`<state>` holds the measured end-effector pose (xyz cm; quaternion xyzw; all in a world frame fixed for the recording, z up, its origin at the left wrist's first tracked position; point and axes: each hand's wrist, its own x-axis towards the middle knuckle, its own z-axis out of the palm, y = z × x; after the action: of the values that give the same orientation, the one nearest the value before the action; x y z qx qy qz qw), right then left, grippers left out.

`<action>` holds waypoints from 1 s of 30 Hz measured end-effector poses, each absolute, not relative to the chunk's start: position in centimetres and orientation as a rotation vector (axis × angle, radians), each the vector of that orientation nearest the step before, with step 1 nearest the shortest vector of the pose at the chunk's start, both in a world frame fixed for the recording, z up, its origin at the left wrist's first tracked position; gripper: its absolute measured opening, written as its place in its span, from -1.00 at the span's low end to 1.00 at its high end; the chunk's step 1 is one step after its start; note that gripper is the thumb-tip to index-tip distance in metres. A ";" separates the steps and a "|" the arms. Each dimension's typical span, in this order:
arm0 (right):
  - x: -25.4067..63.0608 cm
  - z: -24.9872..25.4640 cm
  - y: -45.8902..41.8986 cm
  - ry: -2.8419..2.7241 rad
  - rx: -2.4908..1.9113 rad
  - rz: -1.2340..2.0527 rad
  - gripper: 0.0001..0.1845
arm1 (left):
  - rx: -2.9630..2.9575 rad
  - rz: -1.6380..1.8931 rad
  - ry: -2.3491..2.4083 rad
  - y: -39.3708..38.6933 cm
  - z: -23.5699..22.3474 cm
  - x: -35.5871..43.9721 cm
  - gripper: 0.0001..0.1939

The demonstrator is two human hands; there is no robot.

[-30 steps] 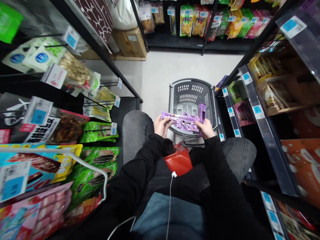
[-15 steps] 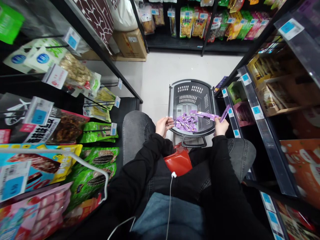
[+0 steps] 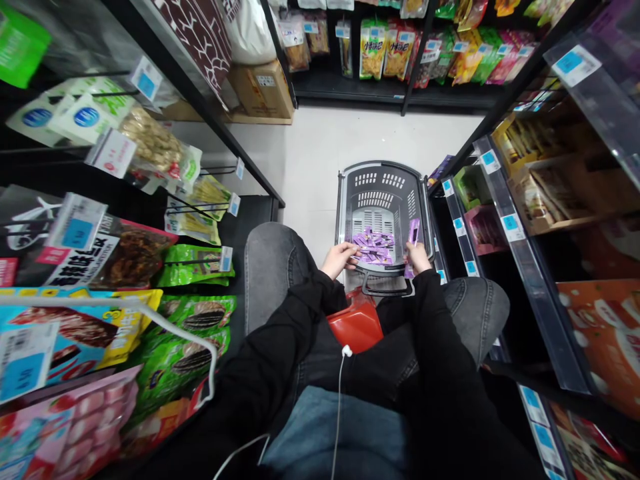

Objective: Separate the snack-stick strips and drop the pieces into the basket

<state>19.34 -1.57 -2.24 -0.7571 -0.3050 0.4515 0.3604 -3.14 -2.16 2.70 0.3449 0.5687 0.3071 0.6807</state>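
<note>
A dark grey shopping basket (image 3: 383, 171) stands on the floor between my knees, with a heap of purple stick packets (image 3: 374, 241) on its bottom. At the basket's near left rim, my left hand (image 3: 340, 261) is closed in a pinch, with a purple packet at its fingertips overlapping the heap. My right hand (image 3: 419, 257), over the near right rim, grips a slim purple packet (image 3: 413, 232) that stands nearly upright. Just under my left hand is the folded basket handle (image 3: 385, 291).
Snack shelves hem me in: hanging bags (image 3: 197, 263) on the left, shelf rails with price tags (image 3: 513, 225) on the right. A cardboard box (image 3: 263, 90) sits at the far left. A red object (image 3: 356, 321) with a white cable lies in my lap.
My right hand has moved left and slightly down, and its packets no longer stretch leftward over the basket. My left hand has shifted right and closed at the heap.
</note>
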 end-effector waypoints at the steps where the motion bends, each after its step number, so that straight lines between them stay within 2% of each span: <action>1: 18.9 -1.7 -1.7 -0.793 -1.893 1.239 -0.86 | 0.782 0.679 1.274 -2.2 2.6 -3.1 -0.87; 6: 15.9 1.3 -3.0 -0.840 -1.328 1.772 -0.72 | 0.823 0.686 1.253 -2.5 2.3 -2.6 -0.81; 10: 13.8 2.4 -3.9 -0.955 -1.240 1.904 -0.65 | 0.787 0.784 1.161 -2.7 2.5 -2.4 -0.67; 13: 12.9 2.4 -4.2 -1.113 -1.237 1.942 -0.60 | 0.755 0.863 1.052 -2.7 2.6 -2.5 -0.67; 17: 12.6 2.3 -4.4 -1.212 -1.261 1.909 -0.55 | 0.702 0.894 0.968 -2.7 2.6 -2.7 -0.68; 21: 12.5 2.1 -4.5 -1.251 -1.355 1.814 -0.62 | 0.662 0.904 0.992 -2.7 2.8 -2.7 -0.71; 30: 12.1 2.5 -4.8 -1.668 -1.528 1.361 -0.73 | 0.674 0.959 1.077 -2.7 2.9 -2.6 -0.78</action>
<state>12.08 -4.83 2.47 -0.5607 -0.6122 0.4993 0.2483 -2.56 -2.70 2.89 0.3025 0.4836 0.4304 0.6996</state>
